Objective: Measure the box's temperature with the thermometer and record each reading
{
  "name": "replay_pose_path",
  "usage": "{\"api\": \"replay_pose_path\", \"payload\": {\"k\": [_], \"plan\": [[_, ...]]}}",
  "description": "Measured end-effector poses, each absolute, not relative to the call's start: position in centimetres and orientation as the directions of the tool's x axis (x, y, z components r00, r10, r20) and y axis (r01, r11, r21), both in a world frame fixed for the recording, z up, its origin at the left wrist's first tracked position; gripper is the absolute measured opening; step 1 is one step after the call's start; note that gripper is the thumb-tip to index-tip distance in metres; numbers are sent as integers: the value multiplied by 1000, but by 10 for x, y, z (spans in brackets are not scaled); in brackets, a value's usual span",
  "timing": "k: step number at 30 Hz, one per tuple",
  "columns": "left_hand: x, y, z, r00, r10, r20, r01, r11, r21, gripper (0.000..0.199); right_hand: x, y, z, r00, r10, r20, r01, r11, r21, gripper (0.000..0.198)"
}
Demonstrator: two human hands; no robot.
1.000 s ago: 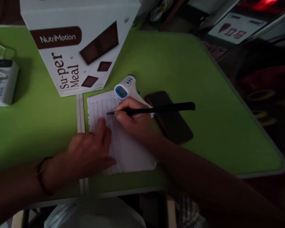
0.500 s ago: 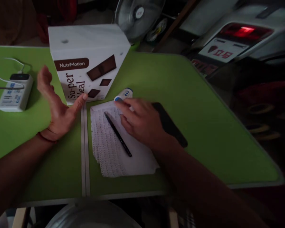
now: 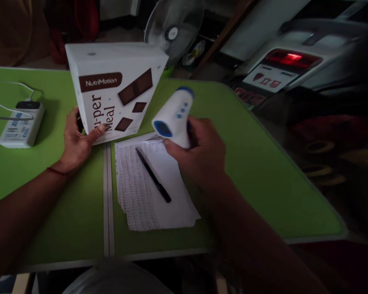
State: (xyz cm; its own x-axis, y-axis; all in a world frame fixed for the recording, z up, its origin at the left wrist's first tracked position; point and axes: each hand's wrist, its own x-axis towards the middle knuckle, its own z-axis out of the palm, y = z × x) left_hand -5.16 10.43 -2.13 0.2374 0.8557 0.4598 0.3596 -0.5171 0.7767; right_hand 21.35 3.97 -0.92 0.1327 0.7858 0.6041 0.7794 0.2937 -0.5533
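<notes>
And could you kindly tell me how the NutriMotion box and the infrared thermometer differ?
The NutriMotion box is far larger than the infrared thermometer. The box is flat-sided with brown print; the thermometer is rounded with blue parts. The left hand grips the box; the right hand holds the thermometer. Both are mainly white.

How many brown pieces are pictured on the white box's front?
3: the large bar at upper right, the small piece below it, and the lowest piece near the left hand. That hand covers part of the white box, possibly hiding more.
</notes>
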Motion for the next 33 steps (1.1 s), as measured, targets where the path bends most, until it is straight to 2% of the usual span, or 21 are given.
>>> {"api": "replay_pose_path", "payload": {"k": [2,4,7,9,11,20,28,33], "plan": [[-46,98,-19,124,878,463,193,-479,856,54,199,25,3,171,798,577,538,415,-734,22],[-42,90,-16,133,907,399,87,-412,907,49,184,12,8,120,844,522,343,458,-820,26],[-38,81,-13,228,922,314,80,-339,937,50,165,2,7,32,925,378,98,374,-922,35],[-37,77,-13,251,916,314,73,-341,937,53,157,3,6,-32,955,294,-86,290,-953,36],[-37,77,-15,259,911,320,54,-345,937,54,152,7,5,-58,972,227,-199,212,-957,35],[-38,82,-21,267,914,306,13,-321,947,53,147,13,5,5,994,112,-249,109,-962,37],[-40,84,-23,275,912,305,15,-322,947,54,148,10,4,1,990,143,-209,140,-968,32],[-40,83,-21,272,912,307,13,-322,947,53,145,9,6,-9,992,126,-240,120,-963,34]]}}
